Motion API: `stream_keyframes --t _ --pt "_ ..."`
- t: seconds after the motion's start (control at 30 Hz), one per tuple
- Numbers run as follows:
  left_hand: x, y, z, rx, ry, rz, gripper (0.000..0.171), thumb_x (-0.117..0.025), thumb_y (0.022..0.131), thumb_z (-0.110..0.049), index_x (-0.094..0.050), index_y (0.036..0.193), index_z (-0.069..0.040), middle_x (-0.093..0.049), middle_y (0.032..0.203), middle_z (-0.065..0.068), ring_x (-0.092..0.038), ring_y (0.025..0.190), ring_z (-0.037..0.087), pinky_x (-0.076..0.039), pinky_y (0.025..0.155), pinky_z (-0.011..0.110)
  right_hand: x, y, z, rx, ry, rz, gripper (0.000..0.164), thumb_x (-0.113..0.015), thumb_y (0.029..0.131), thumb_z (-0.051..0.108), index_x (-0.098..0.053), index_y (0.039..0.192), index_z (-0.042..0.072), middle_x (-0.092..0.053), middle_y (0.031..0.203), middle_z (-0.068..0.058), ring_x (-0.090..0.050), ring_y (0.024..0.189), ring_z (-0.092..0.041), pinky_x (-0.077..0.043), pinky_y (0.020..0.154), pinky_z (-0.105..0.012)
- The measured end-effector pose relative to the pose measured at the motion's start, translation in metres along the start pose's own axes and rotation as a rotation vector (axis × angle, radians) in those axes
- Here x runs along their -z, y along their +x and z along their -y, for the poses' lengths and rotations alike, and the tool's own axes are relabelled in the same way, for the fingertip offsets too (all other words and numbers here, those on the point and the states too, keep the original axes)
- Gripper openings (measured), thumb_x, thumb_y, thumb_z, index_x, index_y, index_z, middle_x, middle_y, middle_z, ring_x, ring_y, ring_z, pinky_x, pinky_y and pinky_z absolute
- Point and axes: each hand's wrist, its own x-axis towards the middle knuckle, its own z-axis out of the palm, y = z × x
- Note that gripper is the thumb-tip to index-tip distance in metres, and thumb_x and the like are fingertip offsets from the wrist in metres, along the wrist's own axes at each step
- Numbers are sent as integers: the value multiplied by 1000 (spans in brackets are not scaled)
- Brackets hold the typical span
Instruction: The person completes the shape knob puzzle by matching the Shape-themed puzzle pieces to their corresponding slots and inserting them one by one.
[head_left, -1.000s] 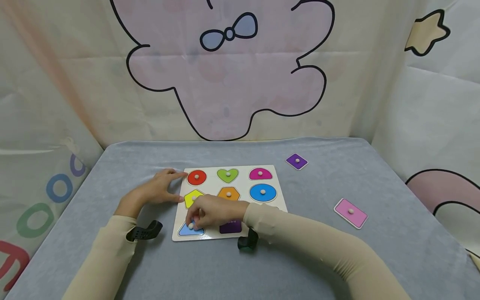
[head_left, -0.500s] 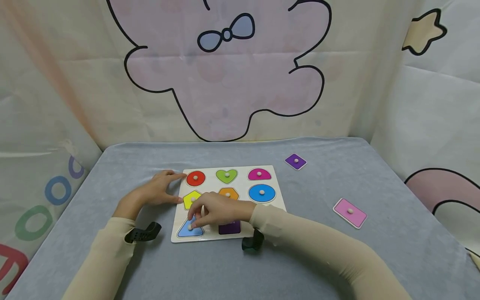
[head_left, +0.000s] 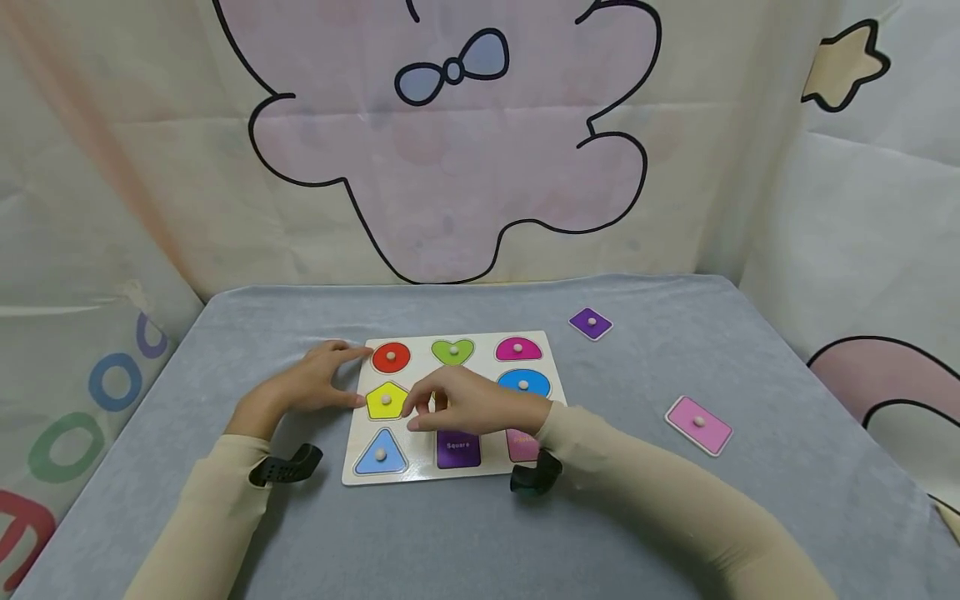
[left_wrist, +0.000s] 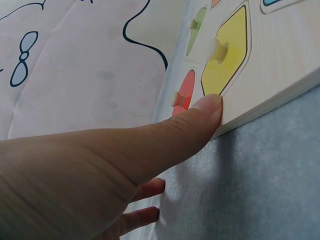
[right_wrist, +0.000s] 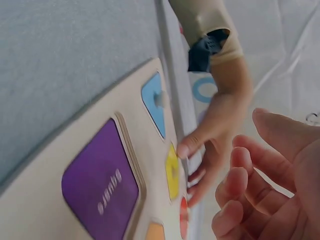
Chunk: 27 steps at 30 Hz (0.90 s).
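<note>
While the right hand (head_left: pixel 472 402), grip parted and empty, hovers over the puzzle board (head_left: pixel 422 452) near the far edge of the table (head_left: pixel 375 542), the left hand (head_left: pixel 303 385), grip spread, could slip, letting the board slide.

Head view: my right hand (head_left: pixel 474 402) hides most of the orange hexagon (right_wrist: pixel 155 232) at the centre of the board (head_left: pixel 422 454); my sleeve (head_left: pixel 645 479) covers its near right corner and part of the pink slot (head_left: pixel 519 450) there, label (head_left: pixel 524 439) too small. Right wrist view: hexagon cut off, knob (right_wrist: pixel 159 99) on the board's near left blurred.
</note>
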Motion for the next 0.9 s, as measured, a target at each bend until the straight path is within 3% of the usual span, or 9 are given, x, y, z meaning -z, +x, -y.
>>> stream_keyframes --t 0.23,0.6,0.77,0.9 --pt "-3 1 2 6 -2 3 86 -82 82 -43 -43 154 -15 -36 153 31 -35 138 50 -36 109 73 18 -20 -8 -38 12 -81 24 -70 96 23 -75 115 10 -66 90 2 -59 81 -14 -51 70 -22" --pt "-5 -1 0 -6 -17 2 85 -82 83 -41 -43 154 -14 -35 153 31 -35 139 51 -36 110 73 48 -49 -36 -10 11 -281 20 -67 98 17 -75 113 7 -71 92 -7 -54 71 -17 -45 62 -21" --pt "-3 0 -1 -12 -11 0 84 -81 83 -40 -44 153 -14 -37 152 30 -36 138 50 -36 110 72 57 -58 -43 -46 -1 -350 21 -67 98 16 -74 114 5 -67 87 -8 -56 73 -19 -47 63 -22" --pt "-1 0 -2 2 -3 3 84 -81 83 -41 -43 154 -15 -36 153 30 -35 139 50 -36 110 72 64 -59 -47 -90 -30 -375 25 -67 98 18 -72 117 3 -70 94 -8 -58 75 -19 -49 64 -24"
